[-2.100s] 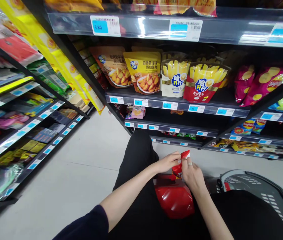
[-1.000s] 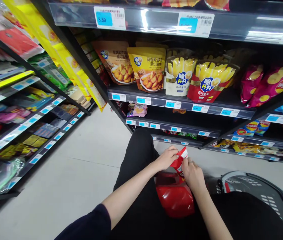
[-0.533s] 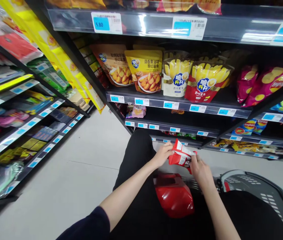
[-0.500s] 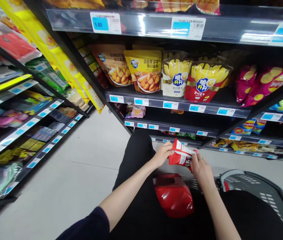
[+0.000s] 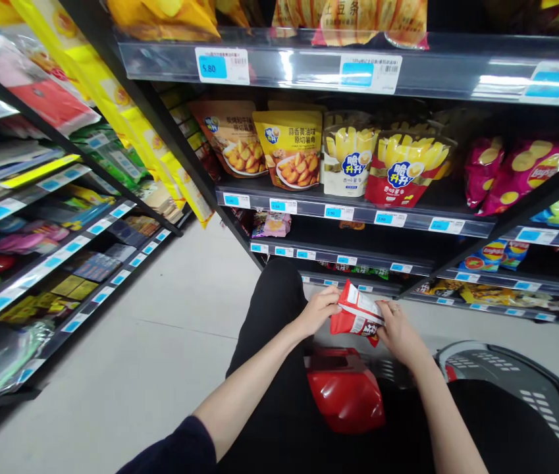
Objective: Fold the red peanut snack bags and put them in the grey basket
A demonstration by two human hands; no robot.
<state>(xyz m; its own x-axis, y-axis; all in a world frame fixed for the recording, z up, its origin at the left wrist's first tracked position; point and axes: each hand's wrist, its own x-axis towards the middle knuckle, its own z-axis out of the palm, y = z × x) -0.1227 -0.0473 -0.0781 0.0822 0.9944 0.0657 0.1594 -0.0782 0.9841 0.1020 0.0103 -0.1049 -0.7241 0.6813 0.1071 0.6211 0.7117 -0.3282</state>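
A small red and white snack packet is held up between both hands, above my lap. My left hand pinches its left end. At its right end, my right hand grips the edge with thumb and fingers. White panels and a barcode show on the side facing me. Just below the packet, a glossy red container with a slot-like opening sits by my legs. Dark trousers surround it.
Ahead stands a shelf with a yellow snack pouch, a red fries pouch and pink chip bags. A grey shopping basket rests on the floor at right. Another stocked shelf lines the left, beside grey floor.
The packet has turned slightly in my hands, and more of its barcode side shows. The view has tilted up a little, so the shelves sit lower in the picture.
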